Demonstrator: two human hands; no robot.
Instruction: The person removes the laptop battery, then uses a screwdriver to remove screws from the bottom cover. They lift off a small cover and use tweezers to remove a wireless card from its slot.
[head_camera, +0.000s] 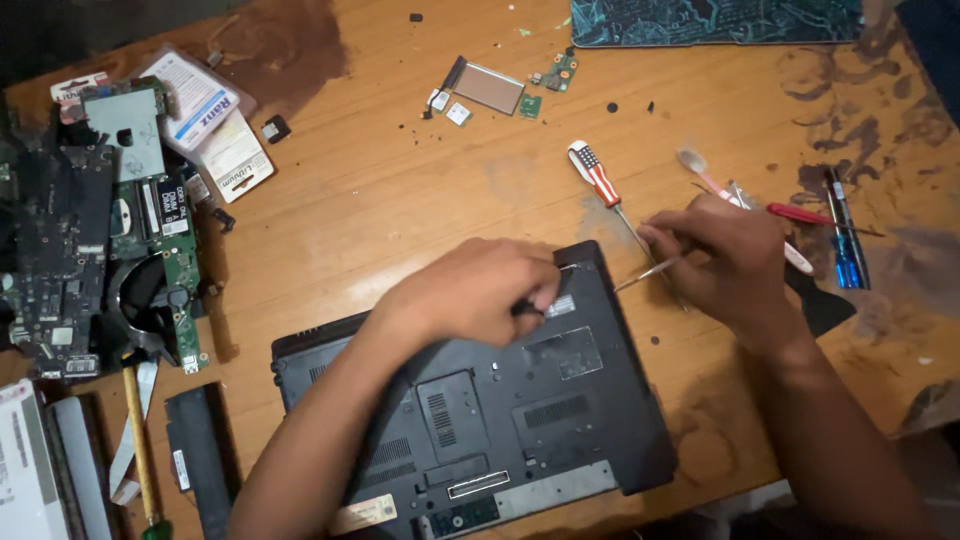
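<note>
While lying bottom-up on the bench (400, 200), laptop (500, 420) sits under left hand (475, 290), grip closed around dark tool (530, 305) at the top corner. Just right of that, right hand (725, 260), grip pinched on thin metal rod (645, 272) pointing at the same corner. Beyond right grip, striped screwdriver (595, 175); far left of left grip, circuit boards (110, 230).

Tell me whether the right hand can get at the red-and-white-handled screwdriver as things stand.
Probably yes. The screwdriver lies flat on bare wooden table just beyond the right hand, with nothing between them. But that hand already pinches a thin metal tool, so it would likely need to put that down first.
</note>
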